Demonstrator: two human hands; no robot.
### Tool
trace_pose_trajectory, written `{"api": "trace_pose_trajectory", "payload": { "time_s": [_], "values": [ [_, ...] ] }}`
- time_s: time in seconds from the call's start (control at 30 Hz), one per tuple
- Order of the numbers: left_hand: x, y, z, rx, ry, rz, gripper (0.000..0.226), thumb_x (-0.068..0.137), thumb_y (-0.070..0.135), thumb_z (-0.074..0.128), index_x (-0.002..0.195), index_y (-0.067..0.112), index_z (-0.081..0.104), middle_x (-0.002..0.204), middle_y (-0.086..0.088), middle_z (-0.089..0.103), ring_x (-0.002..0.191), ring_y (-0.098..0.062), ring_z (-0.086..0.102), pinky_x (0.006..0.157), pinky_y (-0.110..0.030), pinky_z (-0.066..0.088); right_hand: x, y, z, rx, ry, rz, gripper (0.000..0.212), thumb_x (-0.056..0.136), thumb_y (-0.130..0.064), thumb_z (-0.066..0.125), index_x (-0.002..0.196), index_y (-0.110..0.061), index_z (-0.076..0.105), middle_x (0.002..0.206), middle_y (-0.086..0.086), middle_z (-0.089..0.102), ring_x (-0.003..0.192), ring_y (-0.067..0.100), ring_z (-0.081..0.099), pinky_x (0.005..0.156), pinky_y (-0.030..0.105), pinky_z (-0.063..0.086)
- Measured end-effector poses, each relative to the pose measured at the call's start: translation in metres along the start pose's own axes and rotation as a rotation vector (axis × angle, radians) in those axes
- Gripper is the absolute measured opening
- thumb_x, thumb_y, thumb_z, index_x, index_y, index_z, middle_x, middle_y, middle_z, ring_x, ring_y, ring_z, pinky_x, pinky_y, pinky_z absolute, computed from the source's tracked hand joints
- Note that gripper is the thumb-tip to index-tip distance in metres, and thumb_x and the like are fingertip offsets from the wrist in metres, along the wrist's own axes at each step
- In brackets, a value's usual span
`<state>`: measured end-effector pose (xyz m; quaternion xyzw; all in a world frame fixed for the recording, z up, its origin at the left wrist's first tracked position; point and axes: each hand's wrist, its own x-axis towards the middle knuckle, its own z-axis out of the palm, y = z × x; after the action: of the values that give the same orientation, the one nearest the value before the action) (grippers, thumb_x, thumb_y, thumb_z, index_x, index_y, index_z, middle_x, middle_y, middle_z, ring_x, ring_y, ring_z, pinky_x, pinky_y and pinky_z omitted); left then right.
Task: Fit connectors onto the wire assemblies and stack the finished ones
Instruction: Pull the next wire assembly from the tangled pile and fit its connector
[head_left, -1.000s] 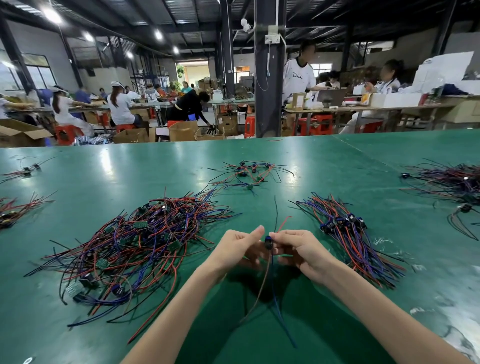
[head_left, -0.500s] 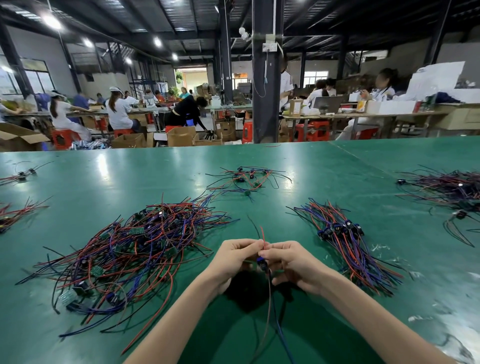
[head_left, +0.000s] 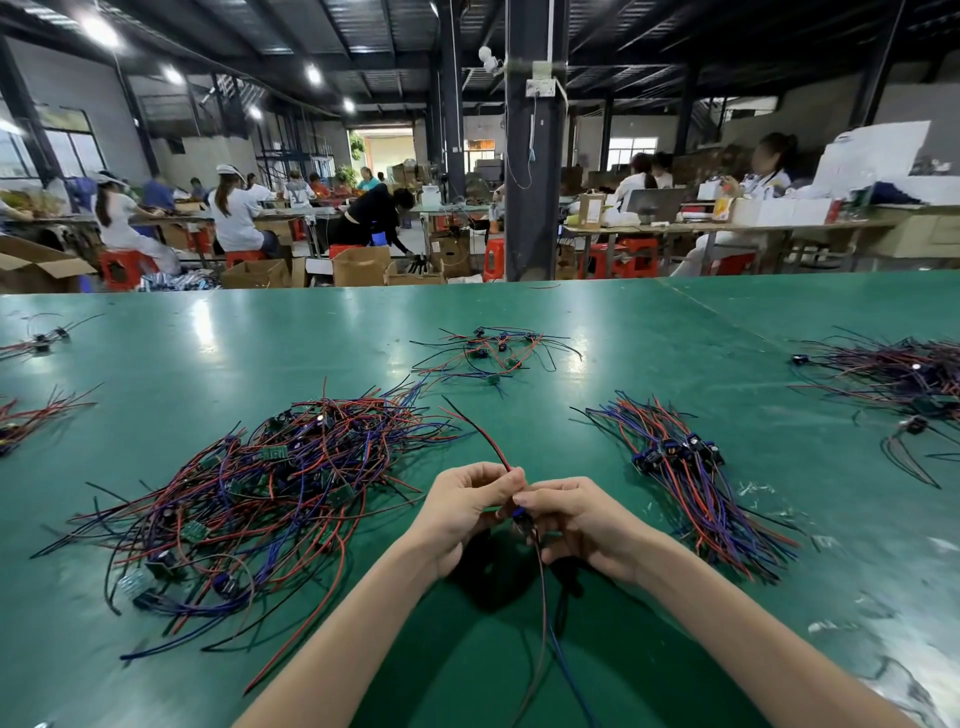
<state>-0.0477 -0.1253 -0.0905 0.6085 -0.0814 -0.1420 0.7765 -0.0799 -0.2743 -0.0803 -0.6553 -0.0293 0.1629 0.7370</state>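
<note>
- Blue connector (head_left: 518, 515) at lower centre, pinched between left hand (head_left: 462, 506) and right hand (head_left: 582, 519), wires (head_left: 540, 597) trailing down.
- Fitting seems under way; next, press it home, then lay it on the stack (head_left: 691, 478) at right.

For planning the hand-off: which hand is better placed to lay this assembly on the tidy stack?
Probably the right hand: both hold the assembly, but the tidy stack lies to the right; the left hand would have to cross over.
</note>
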Motion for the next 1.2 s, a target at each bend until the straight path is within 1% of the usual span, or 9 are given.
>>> {"api": "trace_pose_trajectory", "payload": {
  "time_s": [0.1, 0.23, 0.4, 0.57, 0.7, 0.9, 1.03, 1.13, 1.2],
  "values": [
    [-0.001, 0.000, 0.001, 0.024, 0.065, 0.054, 0.010, 0.073, 0.015, 0.075, 0.065, 0.009, 0.070, 0.070, -0.009, 0.066, 0.066, -0.020, 0.054, 0.067, -0.027, 0.045, 0.001, 0.000, 0.001, -0.026, 0.048, -0.006, 0.019, 0.086, -0.007, 0.059, 0.072, -0.010, 0.071, 0.061, 0.006, 0.063, 0.046, 0.010, 0.055, 0.037, 0.020, 0.043],
    [-0.001, -0.002, 0.003, 0.196, 0.120, 0.174, 0.012, 0.076, 0.006, 0.075, 0.067, 0.014, 0.073, 0.063, 0.001, 0.068, 0.060, -0.009, 0.054, 0.059, -0.016, 0.042, 0.004, 0.002, 0.004, -0.096, 0.168, -0.045, 0.029, 0.083, -0.001, 0.056, 0.056, -0.007, 0.064, 0.048, 0.006, 0.057, 0.035, 0.012, 0.046, 0.032, 0.016, 0.033],
    [-0.004, -0.002, 0.006, 0.303, 0.088, 0.268, 0.011, 0.079, 0.000, 0.072, 0.073, 0.010, 0.073, 0.061, 0.005, 0.069, 0.056, 0.001, 0.059, 0.058, -0.010, 0.044, 0.007, 0.009, 0.004, -0.183, 0.237, -0.093, 0.024, 0.082, 0.001, 0.055, 0.059, -0.001, 0.052, 0.038, 0.003, 0.040, 0.023, 0.012, 0.027, 0.030, 0.013, 0.020],
    [-0.003, -0.004, 0.005, 0.296, 0.081, 0.243, 0.009, 0.081, 0.004, 0.071, 0.075, 0.010, 0.072, 0.064, 0.005, 0.069, 0.058, -0.001, 0.058, 0.059, -0.012, 0.044, 0.008, 0.011, 0.005, -0.203, 0.239, -0.110, 0.025, 0.082, -0.001, 0.055, 0.058, -0.003, 0.052, 0.039, 0.003, 0.041, 0.023, 0.012, 0.028, 0.030, 0.013, 0.019],
    [-0.002, -0.004, 0.003, 0.254, 0.088, 0.189, 0.015, 0.083, 0.014, 0.070, 0.069, 0.009, 0.070, 0.058, 0.006, 0.064, 0.049, -0.002, 0.048, 0.052, -0.012, 0.039, 0.008, 0.010, 0.004, -0.220, 0.229, -0.119, 0.016, 0.082, -0.003, 0.058, 0.067, 0.002, 0.056, 0.041, 0.006, 0.041, 0.023, 0.013, 0.028, 0.030, 0.014, 0.019],
    [0.001, 0.001, -0.004, 0.151, 0.174, 0.169, 0.021, 0.082, 0.019, 0.072, 0.065, 0.008, 0.068, 0.051, 0.002, 0.049, 0.045, -0.007, 0.036, 0.046, -0.013, 0.033, 0.005, 0.010, 0.006, -0.282, 0.149, -0.103, 0.032, 0.087, -0.015, 0.061, 0.078, 0.015, 0.058, 0.051, 0.013, 0.049, 0.025, 0.013, 0.032, 0.030, 0.017, 0.021],
    [0.001, 0.000, 0.000, 0.096, 0.148, 0.122, 0.020, 0.081, 0.016, 0.072, 0.061, 0.011, 0.071, 0.065, -0.007, 0.064, 0.057, -0.015, 0.045, 0.058, -0.023, 0.039, 0.004, 0.009, 0.006, -0.288, 0.130, -0.122, 0.035, 0.088, -0.022, 0.064, 0.083, 0.013, 0.061, 0.069, 0.023, 0.050, 0.029, 0.013, 0.034, 0.030, 0.018, 0.024],
    [0.001, -0.001, 0.001, 0.104, 0.133, 0.126, 0.024, 0.084, 0.011, 0.068, 0.061, 0.011, 0.073, 0.072, -0.009, 0.067, 0.074, -0.022, 0.049, 0.066, -0.027, 0.041, 0.004, 0.011, 0.007, -0.312, 0.142, -0.120, 0.029, 0.088, -0.018, 0.064, 0.079, 0.010, 0.062, 0.064, 0.020, 0.050, 0.027, 0.012, 0.034, 0.030, 0.018, 0.023],
    [0.000, -0.001, 0.000, 0.131, 0.128, 0.151, 0.021, 0.087, 0.007, 0.065, 0.068, 0.011, 0.073, 0.069, -0.004, 0.069, 0.076, -0.022, 0.049, 0.065, -0.024, 0.042, 0.005, 0.011, 0.007, -0.316, 0.162, -0.122, 0.029, 0.087, -0.017, 0.065, 0.075, 0.010, 0.062, 0.058, 0.015, 0.049, 0.026, 0.011, 0.034, 0.031, 0.017, 0.022]
  ]
}}
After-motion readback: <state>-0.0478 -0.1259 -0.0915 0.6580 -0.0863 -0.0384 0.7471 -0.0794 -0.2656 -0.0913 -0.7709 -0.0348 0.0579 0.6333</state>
